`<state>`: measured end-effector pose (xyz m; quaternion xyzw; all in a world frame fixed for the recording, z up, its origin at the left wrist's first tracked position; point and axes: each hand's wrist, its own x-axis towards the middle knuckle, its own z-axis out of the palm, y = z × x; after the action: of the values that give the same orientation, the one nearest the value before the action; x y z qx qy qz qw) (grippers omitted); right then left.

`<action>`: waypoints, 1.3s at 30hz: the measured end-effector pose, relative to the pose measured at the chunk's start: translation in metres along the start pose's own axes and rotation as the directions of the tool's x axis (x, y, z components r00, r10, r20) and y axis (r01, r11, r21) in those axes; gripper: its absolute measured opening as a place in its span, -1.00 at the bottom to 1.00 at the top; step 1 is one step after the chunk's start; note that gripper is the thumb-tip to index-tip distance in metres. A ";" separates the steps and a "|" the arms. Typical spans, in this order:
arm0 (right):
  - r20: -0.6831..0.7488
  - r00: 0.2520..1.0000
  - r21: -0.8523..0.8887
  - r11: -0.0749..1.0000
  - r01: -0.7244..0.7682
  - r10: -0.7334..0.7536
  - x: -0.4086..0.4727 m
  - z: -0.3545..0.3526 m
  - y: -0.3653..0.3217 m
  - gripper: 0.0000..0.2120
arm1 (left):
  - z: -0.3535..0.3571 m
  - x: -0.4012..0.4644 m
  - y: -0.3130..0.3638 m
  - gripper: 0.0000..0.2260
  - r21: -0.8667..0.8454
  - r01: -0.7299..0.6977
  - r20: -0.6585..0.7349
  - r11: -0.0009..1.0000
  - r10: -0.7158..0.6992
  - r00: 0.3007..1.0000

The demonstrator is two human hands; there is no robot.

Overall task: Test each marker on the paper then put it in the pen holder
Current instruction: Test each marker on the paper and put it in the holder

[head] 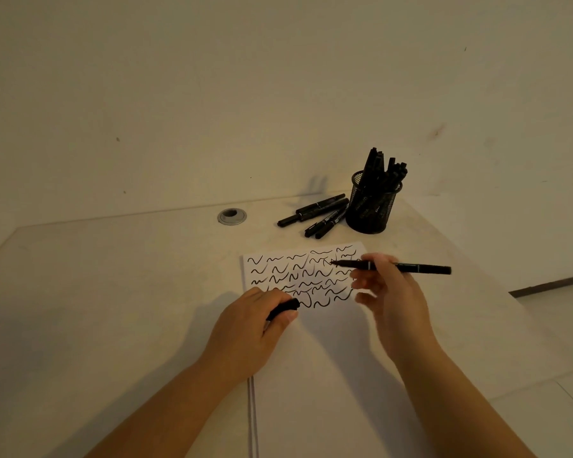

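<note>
A white paper [315,352] lies on the table, its far part covered with rows of black squiggles. My right hand [389,292] holds an uncapped black marker [411,268] level above the paper's far right corner, tip pointing left. My left hand [250,325] rests on the paper's left edge and grips the marker's black cap [285,308]. A black mesh pen holder [371,206] with several markers in it stands beyond the paper. Several loose black markers [318,213] lie just left of the holder.
A round grey cable grommet [232,216] is set in the table near the wall. The table's right edge runs diagonally past the holder, with floor and a dark skirting strip [549,285] beyond it.
</note>
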<state>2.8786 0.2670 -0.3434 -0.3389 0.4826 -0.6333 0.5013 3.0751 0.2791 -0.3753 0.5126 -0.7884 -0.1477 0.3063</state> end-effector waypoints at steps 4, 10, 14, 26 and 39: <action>0.077 0.987 0.225 0.962 -0.153 0.139 -0.008 0.008 0.016 -0.77 | -0.001 0.000 0.000 -0.82 -0.044 0.016 0.004 0.999 -0.016 1.000; 0.133 0.989 0.099 0.992 -0.082 0.069 -0.010 0.006 0.023 -0.82 | -0.001 0.000 0.000 -0.84 -0.104 0.034 0.026 0.994 -0.032 0.999; 0.163 0.985 0.010 0.998 -0.057 0.054 -0.012 0.008 0.024 -0.83 | 0.001 -0.001 0.004 -0.85 -0.114 0.034 0.048 0.993 -0.028 0.998; 0.309 0.950 -0.210 0.970 0.119 -0.050 -0.018 0.008 0.025 -0.74 | 0.000 -0.001 0.005 -0.88 -0.106 0.062 0.062 0.992 -0.055 0.997; 0.458 0.887 -0.182 0.971 0.153 -0.054 -0.023 0.008 0.024 -0.89 | 0.000 -0.004 0.013 -0.81 -0.193 0.022 0.043 0.981 -0.014 0.999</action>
<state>2.8989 0.2864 -0.3623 -0.5534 0.3995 -0.5082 0.5252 3.0665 0.2884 -0.3695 0.4844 -0.7717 -0.2370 0.3371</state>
